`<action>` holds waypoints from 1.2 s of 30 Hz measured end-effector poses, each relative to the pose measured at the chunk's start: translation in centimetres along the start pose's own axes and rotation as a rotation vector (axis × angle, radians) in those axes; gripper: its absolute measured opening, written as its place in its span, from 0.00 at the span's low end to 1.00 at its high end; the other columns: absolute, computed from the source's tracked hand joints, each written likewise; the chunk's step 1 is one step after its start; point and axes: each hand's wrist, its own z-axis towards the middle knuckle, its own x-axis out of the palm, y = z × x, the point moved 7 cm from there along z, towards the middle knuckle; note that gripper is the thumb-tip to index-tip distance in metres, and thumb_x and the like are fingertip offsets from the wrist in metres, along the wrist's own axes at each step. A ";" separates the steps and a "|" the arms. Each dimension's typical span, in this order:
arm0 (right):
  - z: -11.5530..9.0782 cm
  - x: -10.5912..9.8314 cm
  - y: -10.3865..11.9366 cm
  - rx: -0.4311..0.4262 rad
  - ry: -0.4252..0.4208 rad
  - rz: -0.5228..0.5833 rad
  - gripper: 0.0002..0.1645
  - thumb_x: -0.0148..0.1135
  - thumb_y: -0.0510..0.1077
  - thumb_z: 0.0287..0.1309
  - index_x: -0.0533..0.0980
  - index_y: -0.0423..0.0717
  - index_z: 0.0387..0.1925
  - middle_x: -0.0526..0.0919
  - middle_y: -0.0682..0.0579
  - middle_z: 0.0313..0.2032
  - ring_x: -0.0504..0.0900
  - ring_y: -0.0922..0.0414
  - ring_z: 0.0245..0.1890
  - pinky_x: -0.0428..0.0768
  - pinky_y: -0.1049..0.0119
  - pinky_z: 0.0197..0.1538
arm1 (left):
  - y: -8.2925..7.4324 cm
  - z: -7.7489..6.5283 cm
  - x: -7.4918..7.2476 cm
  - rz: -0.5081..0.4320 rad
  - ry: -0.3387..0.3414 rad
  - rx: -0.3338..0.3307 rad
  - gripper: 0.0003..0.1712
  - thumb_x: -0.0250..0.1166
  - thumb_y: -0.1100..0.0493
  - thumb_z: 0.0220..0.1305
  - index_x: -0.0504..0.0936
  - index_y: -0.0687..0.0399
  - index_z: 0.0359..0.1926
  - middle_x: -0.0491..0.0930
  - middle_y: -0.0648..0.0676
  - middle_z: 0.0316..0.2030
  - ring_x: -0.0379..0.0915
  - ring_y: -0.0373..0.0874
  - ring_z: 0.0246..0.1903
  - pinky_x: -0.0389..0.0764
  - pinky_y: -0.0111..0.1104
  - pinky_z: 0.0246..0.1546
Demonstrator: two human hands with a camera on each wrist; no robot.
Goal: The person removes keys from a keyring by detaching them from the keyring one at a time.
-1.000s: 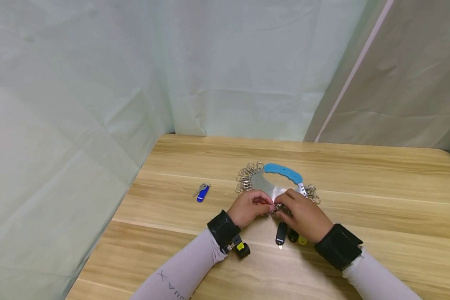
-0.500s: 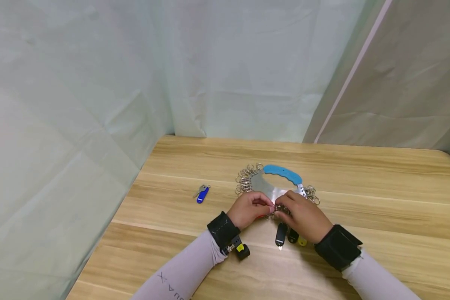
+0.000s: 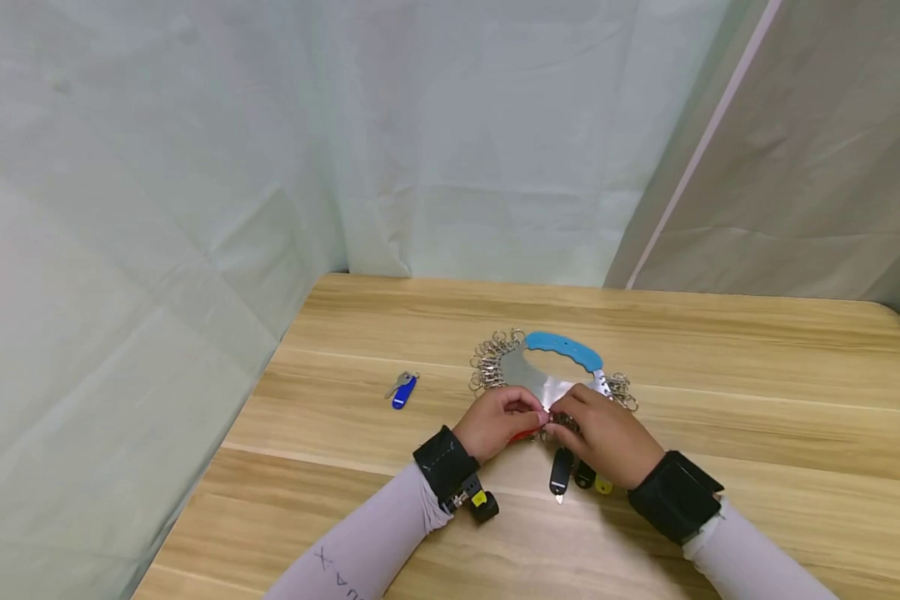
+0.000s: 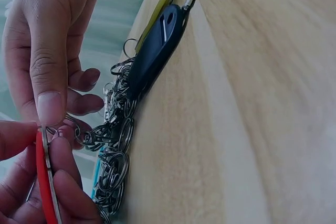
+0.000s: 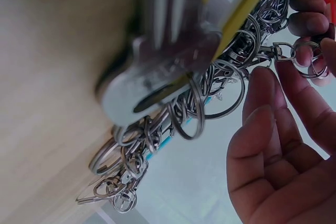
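My left hand (image 3: 497,422) pinches a red key tag (image 4: 44,177) together with a metal key lying along it. My right hand (image 3: 611,435) holds a split ring (image 5: 305,60), its thumb and fingertip meeting the left fingertips there. That ring hangs by a swivel clip from a metal key-holder plate (image 3: 521,372) with a blue grip (image 3: 564,346), lying on the table. Split rings (image 3: 487,364) line the plate's curved edge. Below my right hand hang a black key tag (image 3: 561,472), a second black tag (image 3: 585,475) and a yellow tag (image 3: 603,484).
A blue key tag (image 3: 404,393) with its key lies on the wooden table (image 3: 330,500), left of the plate. Pale curtains (image 3: 487,167) stand behind the table and along its left side.
Both hands stay nearly still at the ring. More of the red key tag shows beneath my left fingers than a second ago. The whole head view has shifted slightly.
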 end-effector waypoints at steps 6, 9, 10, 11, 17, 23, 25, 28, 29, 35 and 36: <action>0.0 0.0 0.0 -0.002 -0.005 0.004 0.20 0.70 0.48 0.52 0.76 0.47 0.46 0.73 0.55 0.37 0.70 0.62 0.31 0.74 0.62 0.34 | 1.4 0.5 0.1 -0.047 -0.001 -0.006 0.04 0.64 0.67 0.61 0.80 0.64 0.37 0.80 0.55 0.30 0.73 0.40 0.28 0.75 0.33 0.30; 0.0 0.0 0.0 -0.013 -0.010 0.008 0.21 0.70 0.47 0.51 0.75 0.47 0.47 0.74 0.55 0.37 0.70 0.62 0.31 0.74 0.62 0.34 | 1.5 0.5 0.0 -0.055 -0.010 -0.004 0.04 0.64 0.65 0.61 0.80 0.61 0.36 0.80 0.51 0.28 0.73 0.39 0.27 0.73 0.29 0.28; 0.0 -0.1 0.1 -0.016 -0.013 0.009 0.21 0.71 0.46 0.51 0.75 0.47 0.47 0.74 0.55 0.37 0.70 0.61 0.31 0.74 0.62 0.34 | 1.5 0.5 0.0 -0.055 -0.011 -0.002 0.03 0.65 0.65 0.61 0.80 0.61 0.36 0.80 0.51 0.28 0.73 0.39 0.27 0.73 0.29 0.28; 0.1 -0.1 0.1 -0.019 -0.016 0.010 0.21 0.71 0.46 0.51 0.75 0.48 0.47 0.74 0.55 0.37 0.70 0.61 0.31 0.74 0.62 0.34 | 1.5 0.5 0.0 -0.053 -0.011 -0.001 0.03 0.65 0.65 0.61 0.80 0.61 0.36 0.80 0.50 0.27 0.73 0.38 0.26 0.73 0.29 0.28; 0.1 -0.3 0.1 -0.023 -0.023 0.017 0.19 0.71 0.45 0.51 0.75 0.50 0.45 0.74 0.56 0.35 0.71 0.62 0.30 0.74 0.63 0.33 | 1.1 0.5 0.0 -0.036 -0.014 0.002 0.03 0.65 0.64 0.61 0.80 0.60 0.35 0.79 0.49 0.26 0.72 0.41 0.25 0.72 0.30 0.27; 0.1 -0.3 0.1 -0.013 -0.017 0.014 0.17 0.71 0.45 0.51 0.76 0.51 0.43 0.73 0.58 0.34 0.70 0.62 0.29 0.73 0.64 0.31 | 1.1 0.5 0.0 -0.041 -0.016 -0.001 0.03 0.65 0.64 0.61 0.80 0.61 0.35 0.79 0.50 0.26 0.72 0.43 0.26 0.72 0.31 0.27; 0.0 -0.3 0.1 -0.011 -0.015 0.007 0.17 0.71 0.45 0.52 0.76 0.51 0.43 0.73 0.58 0.34 0.70 0.63 0.29 0.73 0.65 0.31 | 1.2 0.4 0.0 -0.042 -0.017 -0.001 0.03 0.65 0.64 0.61 0.80 0.61 0.35 0.79 0.50 0.26 0.72 0.43 0.26 0.72 0.31 0.27; 0.0 -0.2 0.0 -0.007 -0.013 0.003 0.17 0.70 0.45 0.52 0.76 0.51 0.44 0.73 0.59 0.34 0.69 0.63 0.28 0.73 0.65 0.30 | 1.2 0.4 0.0 -0.033 -0.015 -0.001 0.04 0.65 0.64 0.61 0.80 0.60 0.35 0.79 0.50 0.27 0.72 0.41 0.26 0.72 0.31 0.27; 0.0 -0.2 0.0 -0.008 -0.013 0.003 0.17 0.70 0.45 0.52 0.76 0.51 0.44 0.73 0.59 0.34 0.69 0.63 0.28 0.73 0.65 0.30 | 1.3 0.4 0.0 -0.029 -0.015 0.000 0.04 0.65 0.64 0.61 0.80 0.60 0.35 0.79 0.50 0.27 0.72 0.41 0.26 0.73 0.31 0.27; -0.1 -0.1 0.0 -0.024 -0.020 -0.002 0.16 0.69 0.46 0.53 0.76 0.51 0.44 0.73 0.58 0.33 0.70 0.63 0.29 0.73 0.64 0.31 | 0.3 0.1 0.1 -0.035 0.001 0.013 0.04 0.63 0.67 0.61 0.80 0.64 0.37 0.79 0.52 0.28 0.72 0.39 0.26 0.72 0.32 0.28; -0.1 -0.1 0.0 -0.027 -0.022 -0.005 0.16 0.69 0.47 0.54 0.76 0.51 0.43 0.73 0.58 0.33 0.70 0.63 0.29 0.73 0.64 0.31 | -0.1 -0.1 0.1 -0.040 0.005 0.014 0.04 0.63 0.68 0.61 0.79 0.66 0.37 0.79 0.53 0.28 0.72 0.39 0.26 0.72 0.31 0.28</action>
